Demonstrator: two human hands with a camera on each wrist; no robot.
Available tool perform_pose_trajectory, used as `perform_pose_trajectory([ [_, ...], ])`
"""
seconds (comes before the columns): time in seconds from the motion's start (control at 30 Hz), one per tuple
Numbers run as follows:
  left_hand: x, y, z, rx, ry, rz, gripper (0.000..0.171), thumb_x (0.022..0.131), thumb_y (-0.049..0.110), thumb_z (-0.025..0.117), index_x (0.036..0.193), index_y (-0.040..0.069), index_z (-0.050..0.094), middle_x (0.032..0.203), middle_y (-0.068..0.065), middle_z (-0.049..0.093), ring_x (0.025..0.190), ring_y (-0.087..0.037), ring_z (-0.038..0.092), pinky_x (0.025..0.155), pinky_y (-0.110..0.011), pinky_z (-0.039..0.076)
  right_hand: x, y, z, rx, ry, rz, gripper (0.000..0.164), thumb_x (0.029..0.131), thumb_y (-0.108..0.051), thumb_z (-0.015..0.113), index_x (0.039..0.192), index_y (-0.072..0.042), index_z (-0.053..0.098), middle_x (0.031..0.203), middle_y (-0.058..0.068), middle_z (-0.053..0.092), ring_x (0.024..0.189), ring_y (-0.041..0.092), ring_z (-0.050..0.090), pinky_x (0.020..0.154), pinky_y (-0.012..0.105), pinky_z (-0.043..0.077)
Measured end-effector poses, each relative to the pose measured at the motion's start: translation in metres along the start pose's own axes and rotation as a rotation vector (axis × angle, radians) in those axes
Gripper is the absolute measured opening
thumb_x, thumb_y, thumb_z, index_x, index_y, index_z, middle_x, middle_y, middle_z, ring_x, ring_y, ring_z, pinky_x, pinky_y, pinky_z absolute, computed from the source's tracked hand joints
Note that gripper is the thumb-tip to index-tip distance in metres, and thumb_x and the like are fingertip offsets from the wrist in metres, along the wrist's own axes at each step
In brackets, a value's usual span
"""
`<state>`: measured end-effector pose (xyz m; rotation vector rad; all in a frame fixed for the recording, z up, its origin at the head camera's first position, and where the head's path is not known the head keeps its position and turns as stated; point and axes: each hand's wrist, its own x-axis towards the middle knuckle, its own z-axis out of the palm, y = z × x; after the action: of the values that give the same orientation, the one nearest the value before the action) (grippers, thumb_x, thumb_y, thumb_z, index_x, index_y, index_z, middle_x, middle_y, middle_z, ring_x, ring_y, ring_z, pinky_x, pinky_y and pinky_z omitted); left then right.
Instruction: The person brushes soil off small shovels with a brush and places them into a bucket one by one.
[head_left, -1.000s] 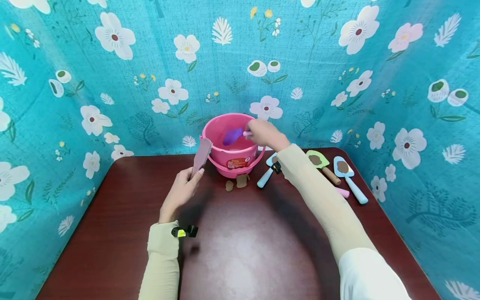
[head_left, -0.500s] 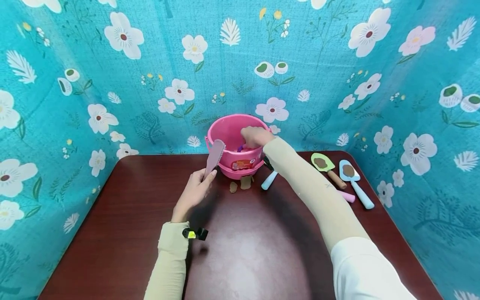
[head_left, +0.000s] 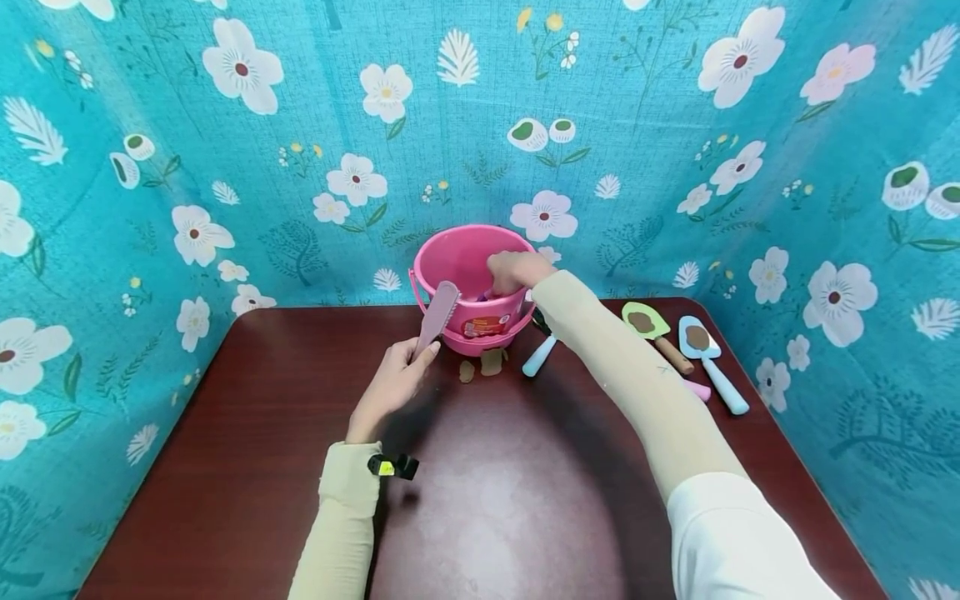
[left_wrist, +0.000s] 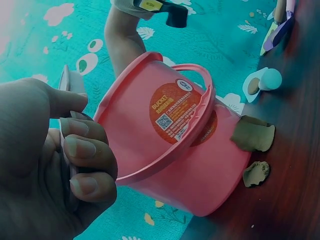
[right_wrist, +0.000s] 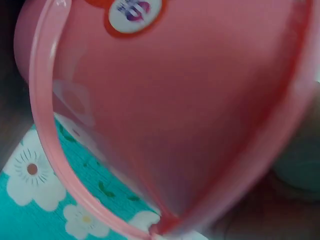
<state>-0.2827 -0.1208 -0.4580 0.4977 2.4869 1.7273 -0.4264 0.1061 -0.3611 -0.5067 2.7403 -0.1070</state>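
My left hand (head_left: 393,383) pinches a flat mauve tool with a serrated edge (head_left: 438,312), upright in front of the pink bucket (head_left: 463,254). In the left wrist view that hand (left_wrist: 45,155) curls its fingers round the tool, which shows nearly edge-on. My right hand (head_left: 516,272) reaches over the rim into the bucket. It grips a small purple shovel (head_left: 486,296), mostly hidden by the bucket wall and the hand. The right wrist view is filled by the bucket's side (right_wrist: 165,100) and its hanging handle (right_wrist: 42,95).
Two flat brown pieces, one larger (head_left: 492,362) and one smaller (head_left: 467,372), lie before the bucket. To its right are a pale-blue-handled tool (head_left: 540,357), a green shovel (head_left: 645,318), a blue shovel (head_left: 697,337) and a pink handle (head_left: 701,390). Flowered cloth (head_left: 300,100) hangs behind.
My right hand has lowered the purple shovel deeper into the bucket, so less of it shows. The left hand's serrated tool has shifted right, across the bucket's front.
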Motion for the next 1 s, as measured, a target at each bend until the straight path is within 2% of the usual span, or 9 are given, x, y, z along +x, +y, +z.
perform_pose_trajectory([
  [0.17,0.0,0.002,0.002,0.017,-0.014,-0.006,0.043,0.089,0.053,0.051,0.091,0.01,0.055,0.058,-0.012,0.044,0.046,-0.019,0.037,0.04,-0.029,0.033,-0.014,0.008,-0.017,0.027,0.046,-0.109,0.027,0.087,-0.029,0.065,0.1,-0.007,0.061,0.091,0.008,0.064,0.08,0.02,0.059,0.07,0.033,0.049],
  [0.27,0.0,0.003,0.003,0.02,-0.02,-0.006,0.043,0.089,0.053,0.051,0.092,0.01,0.055,0.059,-0.012,0.045,0.047,-0.019,0.037,0.04,-0.03,0.033,-0.026,0.019,-0.029,0.129,0.181,-0.232,0.025,0.091,-0.021,0.058,0.108,-0.003,0.062,0.1,0.01,0.064,0.088,0.021,0.06,0.077,0.034,0.049],
  [0.33,0.0,0.002,0.004,0.023,-0.017,-0.002,0.043,0.089,0.054,0.052,0.09,0.011,0.055,0.059,-0.011,0.045,0.047,-0.019,0.037,0.04,-0.03,0.033,-0.038,0.027,-0.035,0.215,0.32,-0.269,0.028,0.093,-0.019,0.054,0.115,-0.003,0.061,0.106,0.009,0.063,0.093,0.021,0.059,0.08,0.035,0.048],
  [0.47,-0.001,0.003,0.005,0.026,-0.021,0.006,0.043,0.089,0.053,0.052,0.09,0.01,0.055,0.059,-0.011,0.045,0.048,-0.018,0.037,0.04,-0.03,0.033,-0.064,0.045,-0.031,0.404,0.665,-0.194,0.036,0.094,-0.023,0.051,0.127,-0.009,0.054,0.105,0.006,0.06,0.086,0.018,0.057,0.071,0.034,0.048],
  [0.53,-0.002,0.003,0.006,0.024,-0.027,0.006,0.042,0.089,0.052,0.052,0.092,0.011,0.056,0.059,-0.013,0.045,0.047,-0.018,0.036,0.04,-0.029,0.033,-0.073,0.052,-0.019,0.495,0.832,-0.126,0.034,0.092,-0.022,0.05,0.124,-0.01,0.056,0.095,0.005,0.061,0.074,0.017,0.057,0.064,0.033,0.046],
  [0.6,-0.002,0.004,0.006,0.021,-0.034,0.009,0.041,0.089,0.051,0.052,0.093,0.011,0.056,0.06,-0.016,0.046,0.047,-0.018,0.036,0.04,-0.029,0.033,-0.077,0.06,0.0,0.552,0.916,-0.048,0.028,0.091,-0.022,0.05,0.114,-0.011,0.06,0.083,0.004,0.06,0.066,0.018,0.055,0.059,0.033,0.043],
  [0.7,-0.004,0.01,0.006,0.017,-0.044,0.01,0.038,0.091,0.047,0.052,0.095,0.01,0.057,0.062,-0.02,0.047,0.048,-0.018,0.038,0.041,-0.029,0.034,-0.074,0.071,0.037,0.546,0.854,0.072,0.022,0.09,-0.025,0.052,0.098,-0.009,0.064,0.076,0.004,0.059,0.062,0.019,0.054,0.057,0.033,0.042],
  [0.83,-0.005,0.013,0.007,0.028,-0.055,0.004,0.038,0.091,0.047,0.052,0.098,0.01,0.057,0.067,-0.024,0.049,0.05,-0.017,0.041,0.042,-0.029,0.036,-0.064,0.078,0.093,0.423,0.619,0.235,0.035,0.09,-0.037,0.053,0.073,-0.008,0.062,0.064,0.005,0.056,0.061,0.024,0.054,0.053,0.037,0.042],
  [1.0,-0.002,0.008,0.013,0.051,-0.062,0.005,0.043,0.089,0.054,0.051,0.101,0.013,0.058,0.067,-0.019,0.051,0.052,-0.02,0.042,0.043,-0.03,0.037,-0.052,0.074,0.14,0.332,0.341,0.36,0.053,0.091,-0.053,0.047,0.081,-0.003,0.062,0.053,0.004,0.058,0.056,0.023,0.058,0.053,0.036,0.042],
])
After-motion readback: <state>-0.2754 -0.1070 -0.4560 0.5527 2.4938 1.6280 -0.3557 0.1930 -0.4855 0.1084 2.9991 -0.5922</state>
